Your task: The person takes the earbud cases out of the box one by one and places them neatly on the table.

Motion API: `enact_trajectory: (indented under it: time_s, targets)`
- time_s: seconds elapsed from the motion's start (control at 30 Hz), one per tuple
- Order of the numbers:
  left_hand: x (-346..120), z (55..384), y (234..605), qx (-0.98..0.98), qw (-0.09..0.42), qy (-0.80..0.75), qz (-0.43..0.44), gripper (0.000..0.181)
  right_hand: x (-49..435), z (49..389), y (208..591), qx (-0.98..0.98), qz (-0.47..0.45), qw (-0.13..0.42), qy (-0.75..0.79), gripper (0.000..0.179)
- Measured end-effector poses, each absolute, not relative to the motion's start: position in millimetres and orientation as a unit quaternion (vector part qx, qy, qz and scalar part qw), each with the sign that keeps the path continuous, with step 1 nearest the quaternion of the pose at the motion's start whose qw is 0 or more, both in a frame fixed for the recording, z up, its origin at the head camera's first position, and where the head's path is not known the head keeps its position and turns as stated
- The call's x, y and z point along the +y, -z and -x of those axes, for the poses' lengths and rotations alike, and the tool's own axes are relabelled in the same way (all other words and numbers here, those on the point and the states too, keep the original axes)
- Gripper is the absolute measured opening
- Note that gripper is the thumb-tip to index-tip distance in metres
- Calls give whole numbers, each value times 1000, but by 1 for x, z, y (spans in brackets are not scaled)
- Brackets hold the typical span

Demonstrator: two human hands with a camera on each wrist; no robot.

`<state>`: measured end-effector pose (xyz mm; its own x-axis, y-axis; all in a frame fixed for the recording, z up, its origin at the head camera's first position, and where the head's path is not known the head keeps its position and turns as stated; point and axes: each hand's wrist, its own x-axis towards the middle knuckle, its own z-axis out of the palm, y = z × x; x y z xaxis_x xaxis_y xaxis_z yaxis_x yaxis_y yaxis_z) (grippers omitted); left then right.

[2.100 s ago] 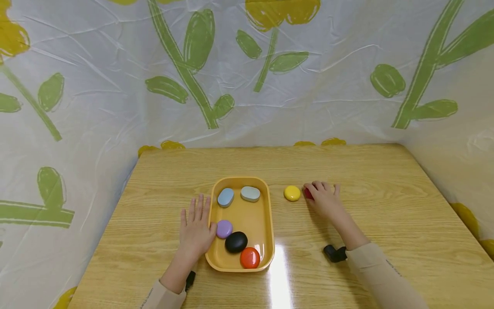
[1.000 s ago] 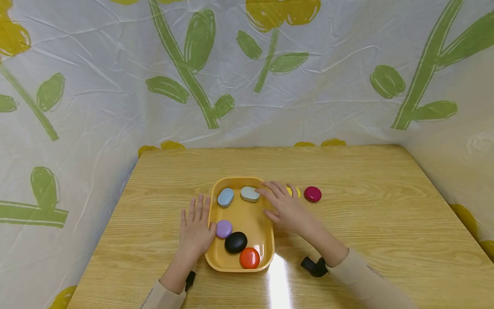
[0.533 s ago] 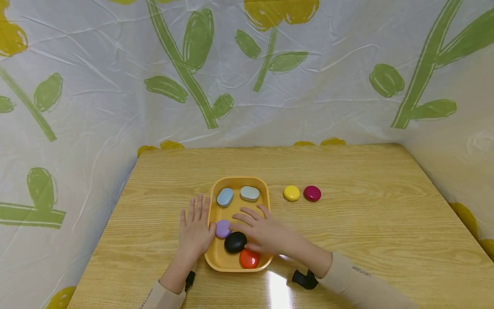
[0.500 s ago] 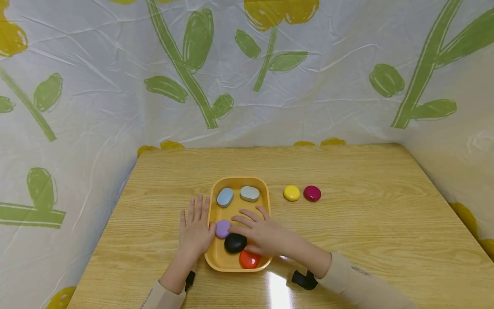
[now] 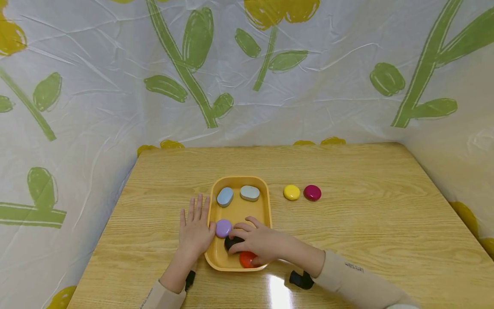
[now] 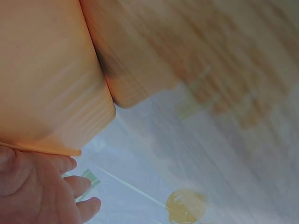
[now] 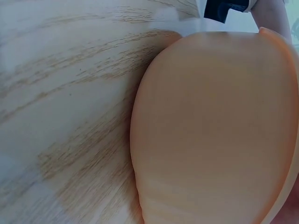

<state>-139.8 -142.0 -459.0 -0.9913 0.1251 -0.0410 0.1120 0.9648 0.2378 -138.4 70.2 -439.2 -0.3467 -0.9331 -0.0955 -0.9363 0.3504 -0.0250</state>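
Note:
My left hand [image 5: 196,231] lies with straight, spread fingers along the left side of a yellow tray [image 5: 269,210], its thumb at the rim. In the left wrist view, the fingers of that hand [image 6: 35,191] show beside the tray wall [image 6: 46,74]. My right hand [image 5: 262,243] reaches into the tray with spread, bent fingers. Those fingers lie over a black pebble-like piece [image 5: 230,243], while the thumb touches a red round piece [image 5: 246,259]. A purple round piece [image 5: 223,228] lies by the left fingertips of that hand. The right wrist view shows mostly the tray's outer wall [image 7: 210,126].
Inside the tray's far end sit a blue oval piece [image 5: 225,197] and a pale grey oval piece [image 5: 249,193]. Right of the tray, a yellow round piece [image 5: 291,192] and a crimson one [image 5: 312,193] rest on the wooden table [image 5: 359,214]. A flowered sheet [image 5: 293,107] hangs behind.
My right hand has left the crimson piece on the table, passed over the tray's right rim and come down onto the black and red pieces. The left hand has stayed put.

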Motion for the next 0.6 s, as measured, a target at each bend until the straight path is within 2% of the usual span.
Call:
enact_trajectory:
  time_s: [0.23, 0.6]
  targets:
    - [-142, 140, 460, 990, 29, -121, -61, 65, 68, 139, 440, 826, 559, 64, -34, 46]
    - [-142, 141, 460, 991, 29, -116, -60, 66, 68, 137, 439, 846, 530, 48, -37, 32]
